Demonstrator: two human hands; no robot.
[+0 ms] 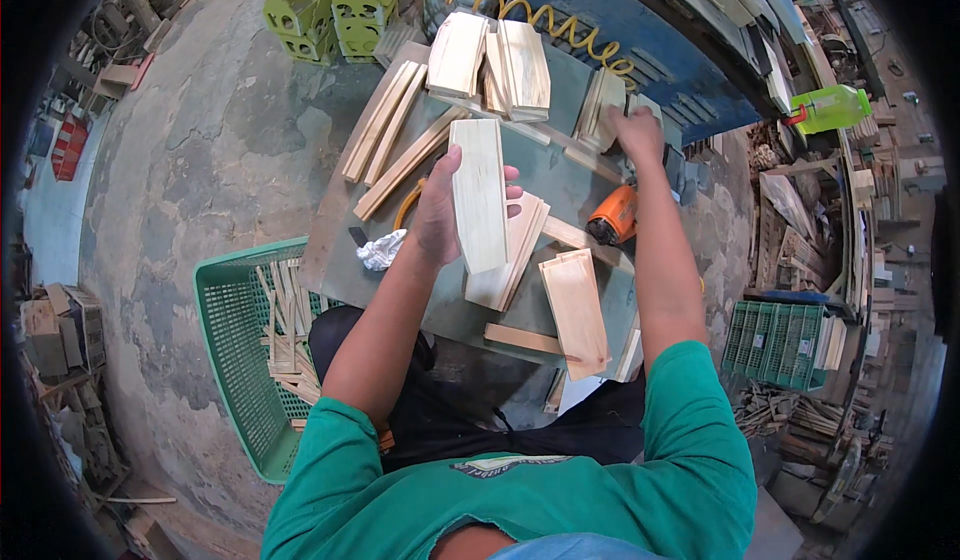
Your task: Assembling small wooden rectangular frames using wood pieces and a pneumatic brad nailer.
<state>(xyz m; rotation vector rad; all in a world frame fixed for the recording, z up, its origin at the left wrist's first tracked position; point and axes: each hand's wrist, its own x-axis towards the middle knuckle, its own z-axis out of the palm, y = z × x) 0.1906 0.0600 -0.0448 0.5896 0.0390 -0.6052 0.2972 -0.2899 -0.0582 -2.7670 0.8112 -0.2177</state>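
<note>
The table [340, 257] is crowded, so tidy handling matters. The tall stack [458, 55] at its far edge looks easy to topple and is best not brushed. At mid-table, the left hand [437, 215] grasps a pale board [480, 200], thumb on its left long edge, fingers wrapped underneath to the right; a firm, level hold should suit it. By the far right corner the right hand [638, 135] is at some planks [597, 110]; lifting just one, by its edges, would leave the others settled. The forearm should stay off the orange tool [617, 212] near the right edge.

Much is concealed. The right forearm and sleeve cover the table's near right corner. The basket [225, 350] off the near left corner is partly behind the left arm. The held board's underside and the tool's rear are hidden. The right hand's fingertips are blurred: I cannot tell whether they grasp anything. The white wad [382, 251] by the left edge could be cloth or paper.
</note>
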